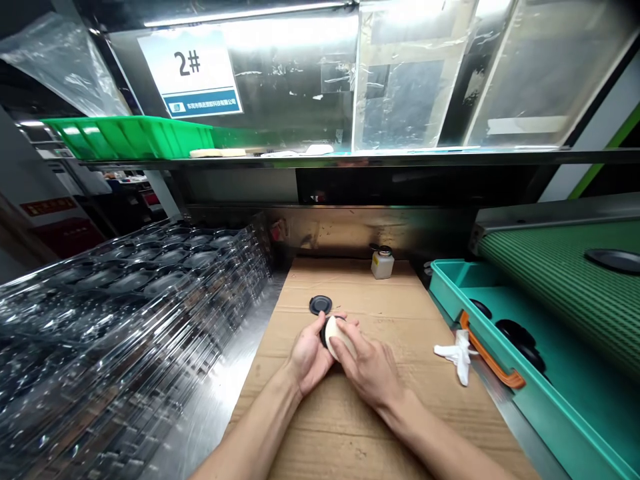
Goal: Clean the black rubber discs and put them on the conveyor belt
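Note:
My left hand (309,352) is closed round a black round disc (325,333), of which only the edge shows. In my right hand (371,365) is a cream-white oval pad (336,337), pressed against the face of that disc. Both hands meet above the middle of the cardboard sheet (340,433). Just beyond them another black round disc (321,305) lies flat on the cardboard. Further back stands a small white bottle (383,264) with a dark cap.
Clear plastic trays (150,320) of dark parts are stacked on the left. A teal bin (555,413) with an orange handle (493,353) holds black parts at right, beside a green conveyor belt (560,267). A crumpled white cloth (459,355) lies near it. A green crate (135,138) sits on the shelf.

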Demonstrator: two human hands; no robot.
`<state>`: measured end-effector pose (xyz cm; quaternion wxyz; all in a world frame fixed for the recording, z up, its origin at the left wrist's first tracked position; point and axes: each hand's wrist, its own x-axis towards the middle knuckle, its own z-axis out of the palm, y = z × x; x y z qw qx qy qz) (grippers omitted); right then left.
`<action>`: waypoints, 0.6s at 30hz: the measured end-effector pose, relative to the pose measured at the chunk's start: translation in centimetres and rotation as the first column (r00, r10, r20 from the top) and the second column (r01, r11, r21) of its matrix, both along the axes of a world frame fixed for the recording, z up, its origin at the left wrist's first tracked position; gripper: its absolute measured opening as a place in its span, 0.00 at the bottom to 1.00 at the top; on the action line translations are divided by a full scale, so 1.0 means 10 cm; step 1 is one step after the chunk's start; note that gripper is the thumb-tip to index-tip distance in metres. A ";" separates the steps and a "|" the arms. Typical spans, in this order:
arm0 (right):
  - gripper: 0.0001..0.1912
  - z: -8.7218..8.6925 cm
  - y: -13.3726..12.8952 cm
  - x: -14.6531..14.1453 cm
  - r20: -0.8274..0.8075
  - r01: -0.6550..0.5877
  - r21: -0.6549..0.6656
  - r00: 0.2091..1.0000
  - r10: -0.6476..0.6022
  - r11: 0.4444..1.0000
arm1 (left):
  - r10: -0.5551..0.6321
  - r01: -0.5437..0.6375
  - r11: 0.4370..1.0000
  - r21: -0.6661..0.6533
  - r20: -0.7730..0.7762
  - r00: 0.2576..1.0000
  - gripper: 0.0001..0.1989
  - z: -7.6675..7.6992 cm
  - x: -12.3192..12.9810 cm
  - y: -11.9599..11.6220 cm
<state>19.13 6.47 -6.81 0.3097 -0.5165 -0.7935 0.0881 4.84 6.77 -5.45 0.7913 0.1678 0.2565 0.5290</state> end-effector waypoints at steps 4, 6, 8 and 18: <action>0.25 0.04 -0.03 -0.09 0.184 0.139 0.019 0.973 -0.140 0.990 | -0.018 0.017 1.000 0.018 0.008 1.000 0.20 0.00 0.03 -0.01; 0.26 0.04 -0.04 -0.11 0.243 0.133 0.018 0.961 -0.133 0.991 | -0.031 0.031 1.000 0.003 -0.006 0.999 0.21 -0.01 0.04 -0.03; 0.26 0.03 -0.05 -0.11 0.260 0.136 0.009 0.956 -0.133 0.991 | -0.050 0.050 0.999 0.005 -0.009 0.999 0.21 -0.01 0.04 -0.04; 0.27 -0.02 -0.04 -0.13 0.177 0.182 0.011 0.967 -0.181 0.983 | -0.009 0.009 1.000 -0.017 0.007 1.000 0.20 0.01 0.06 -0.01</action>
